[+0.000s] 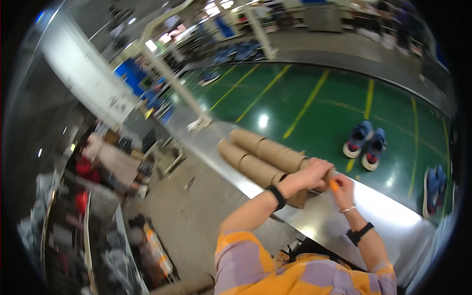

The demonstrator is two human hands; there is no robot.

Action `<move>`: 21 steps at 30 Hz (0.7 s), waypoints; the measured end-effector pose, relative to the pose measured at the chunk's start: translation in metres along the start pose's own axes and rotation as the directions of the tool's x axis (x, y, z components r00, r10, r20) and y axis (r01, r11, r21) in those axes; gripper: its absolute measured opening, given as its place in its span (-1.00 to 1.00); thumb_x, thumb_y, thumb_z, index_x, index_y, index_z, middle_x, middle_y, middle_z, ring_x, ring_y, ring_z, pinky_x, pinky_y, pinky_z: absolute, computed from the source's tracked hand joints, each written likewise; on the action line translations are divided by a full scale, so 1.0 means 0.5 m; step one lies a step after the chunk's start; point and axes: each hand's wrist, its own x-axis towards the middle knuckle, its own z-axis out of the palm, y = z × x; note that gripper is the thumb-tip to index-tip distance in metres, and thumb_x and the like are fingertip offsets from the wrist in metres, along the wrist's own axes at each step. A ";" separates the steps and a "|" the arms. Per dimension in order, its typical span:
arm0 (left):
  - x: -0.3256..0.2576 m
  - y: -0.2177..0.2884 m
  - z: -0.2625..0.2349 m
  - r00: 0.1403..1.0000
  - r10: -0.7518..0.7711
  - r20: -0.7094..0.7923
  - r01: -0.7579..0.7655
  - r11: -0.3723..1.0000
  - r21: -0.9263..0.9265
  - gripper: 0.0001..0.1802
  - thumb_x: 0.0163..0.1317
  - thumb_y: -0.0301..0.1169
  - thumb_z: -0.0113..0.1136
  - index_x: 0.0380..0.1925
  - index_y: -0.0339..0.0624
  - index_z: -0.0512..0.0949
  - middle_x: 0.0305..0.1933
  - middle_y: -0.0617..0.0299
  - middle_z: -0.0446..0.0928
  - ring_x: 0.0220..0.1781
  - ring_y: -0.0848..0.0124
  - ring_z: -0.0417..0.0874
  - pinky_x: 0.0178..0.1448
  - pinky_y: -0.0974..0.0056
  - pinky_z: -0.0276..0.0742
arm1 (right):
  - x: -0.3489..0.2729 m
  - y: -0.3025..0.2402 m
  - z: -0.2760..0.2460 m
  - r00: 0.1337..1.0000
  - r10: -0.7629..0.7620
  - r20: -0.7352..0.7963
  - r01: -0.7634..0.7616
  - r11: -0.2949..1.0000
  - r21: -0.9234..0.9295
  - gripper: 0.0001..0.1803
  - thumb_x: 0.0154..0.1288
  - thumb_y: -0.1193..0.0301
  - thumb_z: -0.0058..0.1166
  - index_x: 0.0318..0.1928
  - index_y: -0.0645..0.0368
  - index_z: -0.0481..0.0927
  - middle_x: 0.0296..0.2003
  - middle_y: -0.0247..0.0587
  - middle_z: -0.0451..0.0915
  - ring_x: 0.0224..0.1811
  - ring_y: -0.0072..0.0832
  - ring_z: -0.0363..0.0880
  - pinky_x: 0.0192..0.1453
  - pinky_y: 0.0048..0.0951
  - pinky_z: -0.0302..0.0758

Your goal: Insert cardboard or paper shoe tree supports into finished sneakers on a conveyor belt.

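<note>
Two long rows of nested brown cardboard pieces (260,164) lie side by side on the metal table edge, running away to the left. At their near right end my left hand (314,173) is closed, fingers bent over a brown piece partly hidden beneath it. Just right of it my right hand (343,191) is closed too, its fingertips close to the left hand's. A small orange thing (335,185) shows at the right fingers; whether it is held or worn on a finger, I cannot tell.
Beyond the metal ledge (378,206) lies a green belt (265,110) with yellow lines. A pair of blue shoes (365,142) stands on it, with another pair (434,189) at the far right. A pale metal frame (172,78) rises at the left of the belt.
</note>
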 end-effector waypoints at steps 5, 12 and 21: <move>0.017 0.061 -0.005 0.993 0.089 -0.073 -0.091 0.996 -0.018 0.08 -0.38 -0.18 0.56 0.20 -0.31 0.20 0.11 -0.05 0.37 0.24 0.07 0.32 0.28 0.05 0.17 | -0.006 -0.033 -0.140 0.995 0.087 -0.051 -0.061 0.925 0.376 -0.95 0.17 0.53 0.02 -0.41 0.25 0.47 -0.41 -0.43 0.45 -0.36 -0.66 0.37 -0.26 -0.63 0.33; 0.214 0.286 0.063 0.986 0.162 0.027 -0.069 0.556 -0.828 -0.39 -0.12 -0.34 0.43 -0.03 -0.25 0.43 -0.12 0.20 0.50 -0.10 0.44 0.51 -0.03 0.30 0.47 | -0.057 -0.266 -0.457 0.941 -0.325 0.099 0.331 0.815 -0.475 -0.75 0.09 0.41 0.18 -0.26 0.28 0.48 -0.32 -0.13 0.52 -0.20 -0.28 0.52 -0.11 -0.41 0.41; 0.382 0.574 0.353 0.952 0.093 -0.292 -0.265 0.730 -0.630 -0.73 -0.03 -0.46 0.32 -0.49 -0.31 0.38 -0.53 -0.05 0.51 -0.54 0.10 0.52 -0.39 0.17 0.43 | -0.464 -0.314 -1.063 0.774 -0.384 -0.503 -0.460 0.204 -0.864 -0.88 0.15 0.56 0.06 -0.26 0.27 0.53 -0.28 -0.05 0.57 -0.15 -0.11 0.53 -0.05 -0.27 0.48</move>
